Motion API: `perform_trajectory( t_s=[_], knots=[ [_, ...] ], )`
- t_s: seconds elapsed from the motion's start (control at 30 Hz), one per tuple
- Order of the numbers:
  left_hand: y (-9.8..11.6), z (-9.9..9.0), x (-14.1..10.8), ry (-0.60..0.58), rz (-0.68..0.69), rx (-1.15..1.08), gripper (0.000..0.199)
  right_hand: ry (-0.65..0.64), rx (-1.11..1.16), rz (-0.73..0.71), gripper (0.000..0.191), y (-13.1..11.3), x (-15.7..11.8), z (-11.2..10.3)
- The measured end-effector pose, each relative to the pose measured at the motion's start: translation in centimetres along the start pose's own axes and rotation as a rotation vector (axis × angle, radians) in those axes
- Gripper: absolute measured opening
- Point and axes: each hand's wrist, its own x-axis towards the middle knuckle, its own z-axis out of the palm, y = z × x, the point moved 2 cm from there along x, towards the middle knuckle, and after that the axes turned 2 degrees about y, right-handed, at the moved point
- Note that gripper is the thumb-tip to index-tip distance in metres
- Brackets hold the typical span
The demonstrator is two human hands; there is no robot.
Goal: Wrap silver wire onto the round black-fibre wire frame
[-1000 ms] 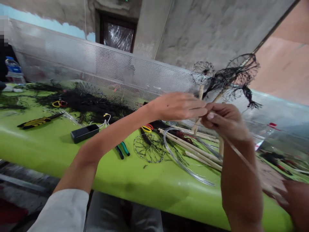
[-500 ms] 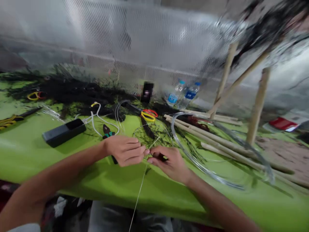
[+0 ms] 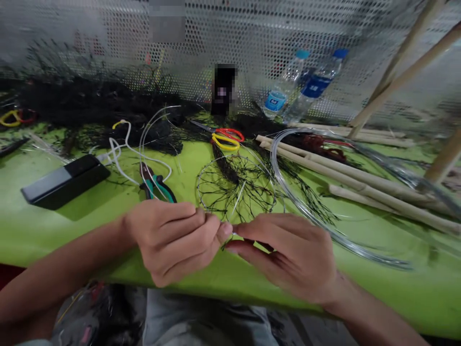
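Observation:
My left hand (image 3: 176,240) is closed, its thumb and curled fingers pinching at the edge of a wire ring. My right hand (image 3: 291,254) meets it at the fingertips, thumb and index closing on a small shiny bit too small to name. Just beyond them lies the ring with black netting (image 3: 248,185) spread across it. A thin white stick (image 3: 238,198) rises beside the fingertips over the net. Pliers with green and black handles (image 3: 154,185) rest behind my left hand. Scissors with red and yellow handles (image 3: 226,138) lie behind the ring.
A black power bank (image 3: 66,180) with a white cable lies left. Coiled clear wire (image 3: 298,204) and bamboo sticks (image 3: 360,182) are at the right. Two water bottles (image 3: 275,98) stand by the perforated backing, near a dark phone (image 3: 223,91). Black netting (image 3: 90,103) is heaped at the back left.
The view has moved closer and tilted down, so hands and table look larger. My hands stay together at the fingertips. The long pale strand that hung below them is no longer visible.

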Motion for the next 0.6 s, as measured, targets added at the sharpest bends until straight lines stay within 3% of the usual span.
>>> perform_trajectory(
  t_s=[0.13,0.3,0.4,0.53,0.6],
  knots=[
    [0.1,-0.7,1.1,0.02,-0.008,0.012,0.019,0.007,-0.051,-0.062,0.009,-0.5,-0.1,-0.4],
    [-0.2,-1.7,2.0,-0.068,-0.004,0.016,0.021,0.012,-0.041,-0.089,0.007,-1.0,0.1,-1.1],
    [-0.1,-2.0,1.9,-0.002,0.01,0.059,0.018,0.007,0.013,-0.05,0.006,-1.6,0.6,-1.7],
    [0.4,-2.0,1.7,0.062,-0.116,0.048,0.019,0.018,-0.049,-0.053,0.006,-2.8,0.8,-2.5],
    [0.5,-2.2,1.5,0.074,-0.288,-0.087,0.019,0.041,-0.138,-0.088,0.005,-3.3,0.7,-2.7]
  ],
)
